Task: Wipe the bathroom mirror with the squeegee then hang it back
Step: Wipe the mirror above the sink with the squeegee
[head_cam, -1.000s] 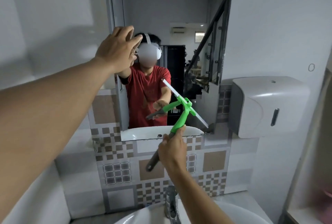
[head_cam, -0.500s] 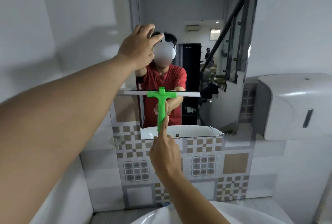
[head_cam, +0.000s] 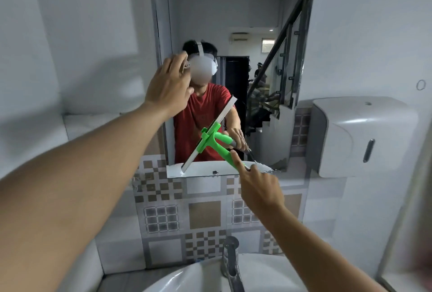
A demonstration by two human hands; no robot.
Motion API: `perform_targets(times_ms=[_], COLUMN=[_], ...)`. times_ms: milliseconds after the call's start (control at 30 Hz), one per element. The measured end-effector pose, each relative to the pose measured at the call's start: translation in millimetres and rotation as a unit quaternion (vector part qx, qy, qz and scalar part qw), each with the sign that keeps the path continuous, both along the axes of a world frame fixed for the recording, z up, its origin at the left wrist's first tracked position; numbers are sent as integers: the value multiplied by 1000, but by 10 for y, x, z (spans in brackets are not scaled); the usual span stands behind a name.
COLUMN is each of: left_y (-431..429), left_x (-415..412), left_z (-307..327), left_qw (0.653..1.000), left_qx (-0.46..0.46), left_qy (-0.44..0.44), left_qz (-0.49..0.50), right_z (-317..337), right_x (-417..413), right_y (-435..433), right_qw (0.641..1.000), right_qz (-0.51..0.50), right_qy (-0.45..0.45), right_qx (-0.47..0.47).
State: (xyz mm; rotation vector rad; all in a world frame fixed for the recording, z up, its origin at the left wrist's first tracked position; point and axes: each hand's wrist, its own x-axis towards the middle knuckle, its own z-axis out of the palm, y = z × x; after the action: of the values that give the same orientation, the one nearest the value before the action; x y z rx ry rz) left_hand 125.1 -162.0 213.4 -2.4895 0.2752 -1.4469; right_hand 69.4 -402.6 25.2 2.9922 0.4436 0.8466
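Gripping the green squeegee (head_cam: 211, 142) by its handle, my right hand (head_cam: 258, 186) is closed around the lower end of the grip, with the index finger laid along the green shaft. I read the tool as tilted: its pale blade runs diagonally from upper right to lower left, lying against the bathroom mirror (head_cam: 233, 22) in its lower part, with the lower blade tip near the bottom edge of the glass. The reflection of the squeegee handle meets the real one at the blade.

My left hand (head_cam: 169, 88) is raised at the left edge of the mirror, fingers loosely spread and holding nothing; I cannot tell whether the fingertips touch the glass or the frame.

Below the mirror I see a band of patterned wall tiles (head_cam: 204, 214) in grey and tan squares. At the bottom of the view, a chrome faucet (head_cam: 230, 261) stands over the white washbasin (head_cam: 187, 277). To the right of the mirror, a white wall dispenser (head_cam: 360, 137) with a dark slot on its front is mounted on the wall, well apart from the squeegee.
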Motion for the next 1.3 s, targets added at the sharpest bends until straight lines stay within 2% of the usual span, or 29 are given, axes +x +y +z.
perform_targets(times_ms=[133, 367, 600, 867, 1100, 1300], left_y=[-57, -65, -55, -13, 5, 51], left_x=[14, 32, 32, 40, 55, 96], left_z=[-312, -335, -342, -319, -317, -291], left_qw=[999, 999, 999, 999, 1000, 1000], left_qx=[-18, -30, -27, -15, -10, 4], left_qy=[37, 43, 44, 32, 22, 19], left_qz=[-13, 0, 0, -11, -10, -4], right_z=[12, -220, -557, -800, -796, -849], right_x=[63, 189, 184, -23, -88, -106], right_y=[-350, -817, -662, -419, -280, -21], right_qw=[999, 998, 990, 961, 942, 902], right_qz=[-21, -56, -73, -104, -95, -83], right_qy=[3, 11, 44, 103, 137, 171], right_qx=[-25, 11, 110, 235, 291, 387])
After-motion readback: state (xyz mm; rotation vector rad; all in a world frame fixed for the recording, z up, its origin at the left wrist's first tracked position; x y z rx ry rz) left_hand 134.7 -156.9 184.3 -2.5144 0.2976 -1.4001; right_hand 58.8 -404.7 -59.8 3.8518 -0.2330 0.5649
